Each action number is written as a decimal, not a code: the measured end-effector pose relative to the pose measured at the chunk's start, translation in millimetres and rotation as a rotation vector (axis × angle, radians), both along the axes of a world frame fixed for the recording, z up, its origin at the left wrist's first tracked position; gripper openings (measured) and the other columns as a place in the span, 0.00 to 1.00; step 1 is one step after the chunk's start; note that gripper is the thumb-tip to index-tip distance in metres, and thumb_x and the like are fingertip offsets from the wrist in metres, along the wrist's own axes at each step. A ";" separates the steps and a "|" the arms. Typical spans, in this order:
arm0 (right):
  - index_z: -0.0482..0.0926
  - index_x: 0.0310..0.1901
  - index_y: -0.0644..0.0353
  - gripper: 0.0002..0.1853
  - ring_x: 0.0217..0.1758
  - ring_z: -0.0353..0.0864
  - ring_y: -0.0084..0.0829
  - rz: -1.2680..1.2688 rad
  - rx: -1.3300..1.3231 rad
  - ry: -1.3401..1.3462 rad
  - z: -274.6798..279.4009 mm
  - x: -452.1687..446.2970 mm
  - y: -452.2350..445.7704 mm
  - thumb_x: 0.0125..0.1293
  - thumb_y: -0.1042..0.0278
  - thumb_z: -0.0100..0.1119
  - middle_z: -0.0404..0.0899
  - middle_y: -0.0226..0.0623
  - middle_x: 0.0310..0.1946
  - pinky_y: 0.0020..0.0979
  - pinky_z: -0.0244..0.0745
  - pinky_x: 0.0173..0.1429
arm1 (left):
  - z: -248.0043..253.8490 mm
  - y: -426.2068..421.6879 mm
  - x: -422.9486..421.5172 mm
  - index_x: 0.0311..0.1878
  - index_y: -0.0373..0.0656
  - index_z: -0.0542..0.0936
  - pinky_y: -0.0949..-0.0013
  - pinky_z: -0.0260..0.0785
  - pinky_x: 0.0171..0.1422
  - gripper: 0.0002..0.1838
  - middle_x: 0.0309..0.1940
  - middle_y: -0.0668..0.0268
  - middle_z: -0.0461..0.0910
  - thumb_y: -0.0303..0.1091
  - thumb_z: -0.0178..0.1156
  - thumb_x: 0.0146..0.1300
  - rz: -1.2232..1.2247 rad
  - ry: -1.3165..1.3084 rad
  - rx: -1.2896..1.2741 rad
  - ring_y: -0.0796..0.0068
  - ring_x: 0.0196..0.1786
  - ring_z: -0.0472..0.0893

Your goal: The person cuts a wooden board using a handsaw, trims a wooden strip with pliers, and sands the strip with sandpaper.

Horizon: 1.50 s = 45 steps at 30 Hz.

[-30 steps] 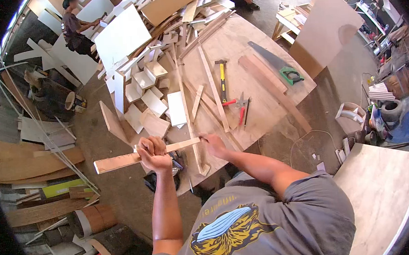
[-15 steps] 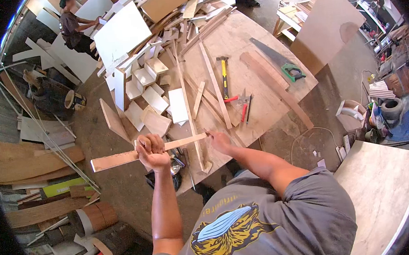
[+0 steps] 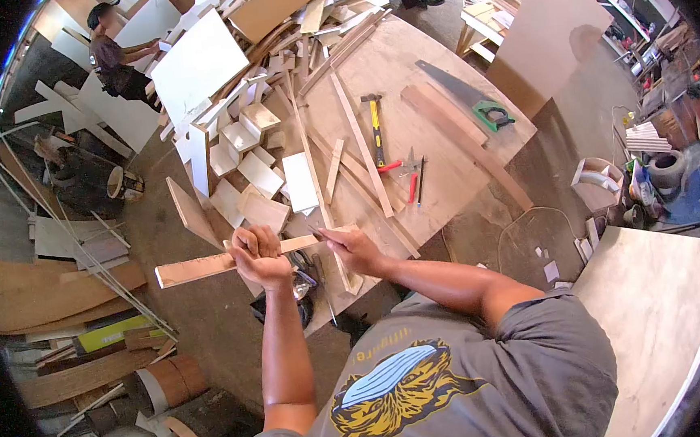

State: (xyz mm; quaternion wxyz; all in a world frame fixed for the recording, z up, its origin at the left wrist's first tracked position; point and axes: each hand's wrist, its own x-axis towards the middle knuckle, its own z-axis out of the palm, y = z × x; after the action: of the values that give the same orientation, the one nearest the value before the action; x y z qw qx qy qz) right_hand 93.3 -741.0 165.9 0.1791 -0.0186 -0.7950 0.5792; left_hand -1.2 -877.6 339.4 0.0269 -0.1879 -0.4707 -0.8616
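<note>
Right hand (image 3: 354, 248) now further left, grip unclear, left fingers (image 3: 259, 241) round batten (image 3: 198, 269), littered table (image 3: 455, 185), cluttered workshop floor (image 3: 547, 227)

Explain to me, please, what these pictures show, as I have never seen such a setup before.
There is no machine here: these are a person's two bare hands, seen by one camera worn on the head, looking forward and down.

The left hand grips a long, flat, pale brown wooden strip. The right hand is at its other end; its exact grip is hard to see.

Ahead, a light brown wooden tabletop bears a yellow-and-black-handled hammer, a red-handled metal tool, a green-handled saw and a heap of white and brown board pieces. Another person stands at upper left.
</note>
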 end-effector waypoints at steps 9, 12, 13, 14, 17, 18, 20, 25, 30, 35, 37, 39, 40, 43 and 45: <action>0.81 0.65 0.48 0.20 0.46 0.88 0.49 -0.047 0.108 -0.041 -46.8 4.3 -4.4 0.75 0.65 0.53 0.86 0.52 0.47 0.44 0.81 0.51 | -0.2 2.3 -2.2 0.24 0.54 0.55 0.73 0.38 0.20 0.35 0.15 0.77 0.49 0.73 0.46 0.73 0.028 0.054 -0.098 0.83 0.18 0.47; 0.82 0.65 0.48 0.20 0.47 0.87 0.51 -0.119 0.165 -0.648 -74.6 4.4 22.4 0.75 0.63 0.53 0.86 0.52 0.48 0.47 0.81 0.50 | -3.9 -1.8 0.4 0.24 0.52 0.56 0.74 0.40 0.19 0.35 0.15 0.75 0.52 0.72 0.47 0.74 0.025 0.032 -0.063 0.83 0.17 0.49; 0.82 0.64 0.47 0.19 0.46 0.87 0.52 -0.132 0.220 -0.614 -85.4 3.1 29.9 0.74 0.62 0.53 0.86 0.52 0.47 0.48 0.81 0.49 | -3.7 -1.5 -0.2 0.24 0.52 0.56 0.74 0.40 0.19 0.35 0.15 0.75 0.52 0.72 0.47 0.74 0.023 0.042 -0.059 0.83 0.17 0.49; 0.82 0.64 0.47 0.19 0.46 0.87 0.52 -0.144 0.274 -0.576 -95.4 -2.4 33.1 0.74 0.62 0.54 0.86 0.52 0.47 0.48 0.81 0.48 | -2.6 -1.0 -3.1 0.24 0.52 0.56 0.74 0.40 0.19 0.35 0.15 0.75 0.52 0.72 0.47 0.74 0.022 0.055 -0.057 0.83 0.17 0.49; 0.82 0.63 0.46 0.19 0.45 0.87 0.54 -0.097 0.165 -0.301 -49.8 10.2 19.1 0.74 0.60 0.55 0.86 0.51 0.46 0.50 0.81 0.46 | -1.0 -3.1 -2.3 0.24 0.52 0.56 0.74 0.41 0.19 0.35 0.14 0.75 0.53 0.73 0.47 0.73 0.013 0.054 -0.073 0.83 0.17 0.50; 0.82 0.64 0.46 0.19 0.45 0.87 0.53 -0.123 0.210 -0.446 -62.6 7.7 25.3 0.74 0.61 0.55 0.86 0.51 0.45 0.50 0.81 0.46 | -1.9 -4.0 -2.0 0.24 0.52 0.56 0.74 0.41 0.19 0.36 0.14 0.75 0.53 0.73 0.48 0.72 0.010 0.038 -0.062 0.83 0.17 0.50; 0.82 0.64 0.46 0.19 0.45 0.87 0.53 -0.184 0.294 -0.739 -99.0 0.7 39.8 0.73 0.63 0.57 0.87 0.50 0.44 0.49 0.81 0.46 | -2.6 -7.9 -3.8 0.24 0.52 0.56 0.74 0.41 0.19 0.36 0.14 0.75 0.53 0.74 0.50 0.71 -0.008 0.008 -0.045 0.83 0.17 0.50; 0.81 0.65 0.46 0.20 0.45 0.87 0.53 -0.107 0.180 -0.301 -79.6 2.6 19.2 0.73 0.66 0.56 0.87 0.50 0.44 0.50 0.81 0.46 | -7.3 -23.1 -10.2 0.23 0.52 0.55 0.73 0.42 0.19 0.35 0.14 0.75 0.53 0.72 0.52 0.70 -0.128 0.056 -0.020 0.82 0.17 0.50; 0.80 0.63 0.50 0.19 0.43 0.87 0.55 -0.134 0.285 -0.432 -93.0 -1.3 24.0 0.73 0.69 0.52 0.86 0.54 0.42 0.51 0.81 0.46 | -5.8 -22.6 -7.0 0.23 0.53 0.55 0.73 0.42 0.19 0.32 0.14 0.75 0.52 0.66 0.47 0.76 0.050 -0.043 0.016 0.83 0.17 0.49; 0.82 0.54 0.59 0.15 0.42 0.87 0.56 -0.026 0.354 -0.674 -71.1 -5.1 25.8 0.72 0.70 0.48 0.85 0.59 0.40 0.53 0.82 0.46 | -7.1 -23.1 1.9 0.23 0.54 0.54 0.74 0.42 0.19 0.31 0.14 0.75 0.51 0.63 0.43 0.79 0.205 -0.093 -0.025 0.82 0.16 0.49; 0.82 0.49 0.60 0.13 0.41 0.88 0.55 -0.067 0.446 -0.546 -112.4 -13.8 34.0 0.73 0.67 0.47 0.86 0.58 0.38 0.55 0.81 0.42 | -4.5 -19.9 -0.5 0.23 0.54 0.54 0.74 0.42 0.19 0.31 0.14 0.75 0.51 0.63 0.43 0.79 0.223 -0.094 -0.022 0.82 0.16 0.49; 0.82 0.50 0.60 0.14 0.41 0.88 0.55 0.018 0.465 -0.369 -105.2 -14.9 32.7 0.74 0.67 0.46 0.86 0.58 0.38 0.55 0.81 0.42 | -3.1 -17.4 0.5 0.23 0.54 0.54 0.74 0.42 0.19 0.30 0.14 0.75 0.51 0.63 0.43 0.79 0.223 -0.082 -0.036 0.82 0.16 0.49; 0.83 0.53 0.58 0.15 0.42 0.88 0.55 -0.009 0.420 -0.402 -90.7 -14.2 32.3 0.73 0.67 0.48 0.86 0.57 0.38 0.55 0.81 0.44 | -6.5 -18.5 -1.8 0.24 0.55 0.55 0.74 0.42 0.19 0.29 0.14 0.76 0.51 0.61 0.45 0.79 0.212 -0.084 0.004 0.82 0.16 0.50; 0.83 0.59 0.52 0.18 0.42 0.87 0.56 -0.059 0.409 -0.552 -81.8 -2.1 25.9 0.73 0.65 0.50 0.87 0.54 0.39 0.54 0.81 0.47 | -4.5 -20.6 -6.0 0.26 0.55 0.55 0.74 0.44 0.18 0.27 0.15 0.76 0.52 0.59 0.48 0.78 0.258 -0.092 -0.036 0.83 0.17 0.51; 0.82 0.60 0.50 0.18 0.42 0.87 0.56 -0.086 0.544 -0.714 -133.0 -17.7 33.7 0.74 0.62 0.50 0.87 0.53 0.39 0.54 0.81 0.46 | 1.7 -13.2 -7.6 0.28 0.56 0.56 0.75 0.45 0.18 0.26 0.16 0.76 0.55 0.59 0.52 0.76 0.279 -0.060 -0.095 0.84 0.17 0.54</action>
State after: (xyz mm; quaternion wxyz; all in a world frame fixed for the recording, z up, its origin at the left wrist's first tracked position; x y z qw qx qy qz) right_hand 75.6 -707.3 32.9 -0.0842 -0.2026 -0.9289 0.2984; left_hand -8.8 -890.8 341.1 0.1236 -0.0959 -0.5330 -0.8315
